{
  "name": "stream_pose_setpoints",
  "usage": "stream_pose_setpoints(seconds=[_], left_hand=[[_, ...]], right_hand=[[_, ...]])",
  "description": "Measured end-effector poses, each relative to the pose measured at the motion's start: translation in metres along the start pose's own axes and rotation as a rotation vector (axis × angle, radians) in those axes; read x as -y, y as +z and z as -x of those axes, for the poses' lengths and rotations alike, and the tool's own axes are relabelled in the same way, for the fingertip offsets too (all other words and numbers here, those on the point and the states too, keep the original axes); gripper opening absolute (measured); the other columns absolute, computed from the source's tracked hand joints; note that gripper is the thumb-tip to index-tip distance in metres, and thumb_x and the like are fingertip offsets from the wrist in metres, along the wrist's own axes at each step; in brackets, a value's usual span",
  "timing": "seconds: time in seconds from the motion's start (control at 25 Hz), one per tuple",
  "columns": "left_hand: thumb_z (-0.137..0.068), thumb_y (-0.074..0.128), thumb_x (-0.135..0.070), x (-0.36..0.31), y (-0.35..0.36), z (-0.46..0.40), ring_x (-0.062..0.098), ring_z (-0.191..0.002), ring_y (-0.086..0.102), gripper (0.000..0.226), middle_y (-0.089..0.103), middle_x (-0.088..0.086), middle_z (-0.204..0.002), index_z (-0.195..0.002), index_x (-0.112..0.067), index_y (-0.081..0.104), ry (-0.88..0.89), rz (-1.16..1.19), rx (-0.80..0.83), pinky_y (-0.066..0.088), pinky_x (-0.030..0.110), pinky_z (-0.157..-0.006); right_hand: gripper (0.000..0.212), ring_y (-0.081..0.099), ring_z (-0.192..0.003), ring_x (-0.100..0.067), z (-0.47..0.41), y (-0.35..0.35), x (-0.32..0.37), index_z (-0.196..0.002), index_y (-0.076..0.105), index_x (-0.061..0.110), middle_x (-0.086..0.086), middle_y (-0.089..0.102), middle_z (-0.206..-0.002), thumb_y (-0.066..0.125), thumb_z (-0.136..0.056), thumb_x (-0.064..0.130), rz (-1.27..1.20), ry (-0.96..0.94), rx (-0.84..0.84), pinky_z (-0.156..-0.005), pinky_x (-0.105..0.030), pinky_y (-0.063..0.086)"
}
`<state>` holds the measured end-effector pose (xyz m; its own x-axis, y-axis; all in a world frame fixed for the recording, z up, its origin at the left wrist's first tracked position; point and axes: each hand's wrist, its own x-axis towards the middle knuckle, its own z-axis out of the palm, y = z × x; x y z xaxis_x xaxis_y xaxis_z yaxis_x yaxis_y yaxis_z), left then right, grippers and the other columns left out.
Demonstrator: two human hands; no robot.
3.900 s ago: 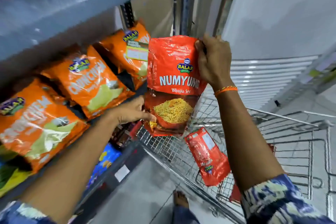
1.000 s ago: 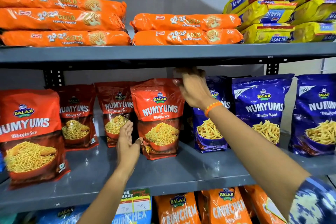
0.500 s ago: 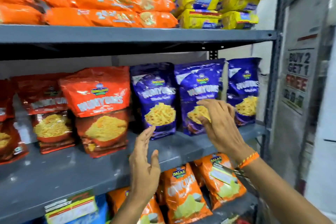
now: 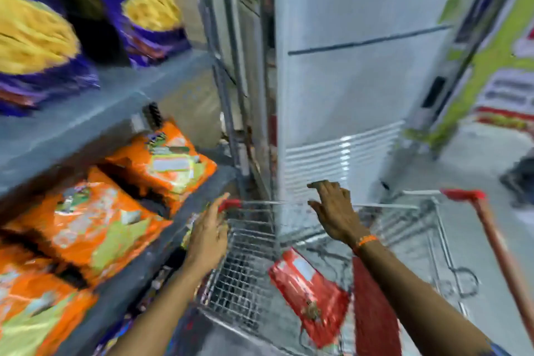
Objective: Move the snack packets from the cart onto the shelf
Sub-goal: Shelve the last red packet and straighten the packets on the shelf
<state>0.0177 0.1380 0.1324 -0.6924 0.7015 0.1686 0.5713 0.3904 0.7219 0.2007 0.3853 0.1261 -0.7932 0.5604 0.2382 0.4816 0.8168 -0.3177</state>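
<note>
The view is blurred. A wire cart [image 4: 245, 283] stands to the right of the grey shelf [image 4: 86, 118]. Inside the cart a red snack packet [image 4: 309, 295] leans tilted, and a second red packet [image 4: 372, 318] stands beside it, partly behind my right forearm. My left hand [image 4: 209, 237] hovers over the cart's near left corner, fingers apart, holding nothing. My right hand [image 4: 335, 211] is spread open above the cart's far rim, also empty. Purple packets [image 4: 37, 46] stand on the shelf at upper left.
Orange packets [image 4: 95, 217] fill the lower shelf at left. A white cabinet with a louvred panel [image 4: 346, 81] rises right behind the cart. The cart's red handle [image 4: 488, 228] runs along the right. Grey floor shows at far right, with a dark shape [image 4: 520, 179] on it.
The red packet was set on the shelf and let go. The view has swung right and down from the shelf to the cart, and both empty hands have dropped over the cart.
</note>
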Motion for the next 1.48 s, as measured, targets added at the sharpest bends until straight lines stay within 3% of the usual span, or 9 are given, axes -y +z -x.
stream_pose_setpoints(seconds=[0.12, 0.28, 0.4, 0.56, 0.68, 0.76, 0.92, 1.08, 1.48], left_hand=[[-0.073, 0.065, 0.008, 0.037, 0.076, -0.003, 0.041, -0.107, 0.062, 0.080, 0.063, 0.017, -0.126, -0.142, -0.025, 0.044, -0.073, -0.104, 0.254, 0.052, 0.044, -0.096], [-0.072, 0.074, 0.001, 0.078, 0.163, 0.007, 0.043, -0.120, 0.058, 0.087, 0.052, 0.022, -0.141, -0.150, -0.010, 0.036, -0.110, -0.229, 0.536, 0.043, 0.039, -0.103], [-0.070, 0.074, -0.006, 0.127, 0.217, 0.013, 0.032, -0.147, 0.033, 0.096, 0.032, 0.015, -0.159, -0.153, -0.010, 0.027, 0.061, -0.338, 0.720, 0.025, 0.032, -0.120], [-0.059, 0.051, -0.003, 0.178, 0.286, 0.029, 0.032, -0.145, 0.038, 0.095, 0.041, 0.014, -0.155, -0.150, -0.015, 0.025, 0.356, -0.592, 0.990, 0.037, 0.049, -0.117], [-0.062, 0.054, 0.003, 0.178, 0.310, 0.027, 0.031, -0.145, 0.038, 0.091, 0.038, 0.012, -0.158, -0.148, -0.011, 0.029, 0.520, -0.663, 0.989, 0.038, 0.048, -0.116], [-0.075, 0.052, 0.008, 0.182, 0.324, 0.025, 0.027, -0.155, 0.007, 0.093, 0.003, 0.007, -0.167, -0.156, -0.013, 0.011, 0.568, -0.693, 0.894, 0.016, 0.046, -0.126], [-0.083, 0.049, 0.004, 0.199, 0.341, 0.020, 0.028, -0.152, -0.017, 0.096, -0.022, 0.007, -0.163, -0.156, -0.018, -0.009, 0.647, -0.771, 0.835, -0.008, 0.044, -0.126], [-0.086, 0.043, 0.003, 0.220, 0.351, 0.021, 0.030, -0.152, -0.016, 0.091, -0.022, 0.011, -0.163, -0.156, -0.018, -0.010, 0.726, -0.803, 0.776, -0.024, 0.040, -0.120], [-0.077, 0.072, 0.004, 0.224, 0.329, -0.006, 0.023, -0.151, 0.028, 0.092, 0.029, 0.001, -0.163, -0.151, -0.027, 0.028, 0.636, -0.636, 0.853, 0.019, 0.039, -0.122]], right_hand=[[0.039, 0.053, -0.113, -0.033, 0.044, 0.063, -0.064, -0.124, 0.057, 0.014, -0.010, 0.060, -0.121, 0.059, -0.088, 0.027, 0.023, 0.185, 0.256, -0.091, -0.043, 0.043], [0.026, 0.059, -0.101, -0.035, 0.103, 0.146, -0.120, -0.107, 0.064, 0.008, -0.022, 0.063, -0.108, 0.063, -0.083, 0.014, -0.110, 0.457, 0.627, -0.088, -0.036, 0.046], [0.012, 0.046, -0.066, -0.016, 0.129, 0.202, -0.131, -0.069, 0.045, 0.028, -0.001, 0.049, -0.072, 0.046, -0.081, 0.024, -0.117, 0.527, 0.784, -0.067, -0.019, 0.045], [0.035, 0.051, -0.073, -0.008, 0.149, 0.253, -0.123, -0.125, 0.057, 0.007, -0.005, 0.061, -0.112, 0.036, -0.099, 0.014, 0.059, 0.598, 0.926, -0.053, -0.004, 0.052], [0.063, 0.049, -0.116, -0.036, 0.149, 0.277, -0.121, -0.133, 0.046, -0.006, -0.026, 0.051, -0.133, 0.009, -0.085, 0.010, -0.062, 0.710, 0.873, -0.098, -0.041, 0.048], [0.077, 0.053, -0.110, -0.049, 0.157, 0.302, -0.135, -0.117, 0.059, -0.009, -0.033, 0.058, -0.118, 0.000, -0.077, 0.018, 0.011, 0.651, 0.909, -0.095, -0.054, 0.047], [0.024, 0.066, -0.083, -0.043, 0.148, 0.303, -0.131, -0.095, 0.070, 0.004, -0.027, 0.066, -0.097, 0.063, -0.079, 0.021, 0.240, 0.656, 1.006, -0.072, -0.047, 0.057], [0.044, 0.048, -0.117, -0.041, 0.141, 0.308, -0.146, -0.130, 0.045, 0.010, -0.022, 0.041, -0.134, 0.061, -0.092, 0.025, 0.376, 0.409, 0.886, -0.097, -0.047, 0.045], [0.030, 0.060, -0.113, -0.036, 0.128, 0.293, -0.112, -0.122, 0.060, 0.010, -0.013, 0.065, -0.119, 0.045, -0.097, 0.017, 0.383, 0.371, 0.892, -0.092, -0.042, 0.050]])
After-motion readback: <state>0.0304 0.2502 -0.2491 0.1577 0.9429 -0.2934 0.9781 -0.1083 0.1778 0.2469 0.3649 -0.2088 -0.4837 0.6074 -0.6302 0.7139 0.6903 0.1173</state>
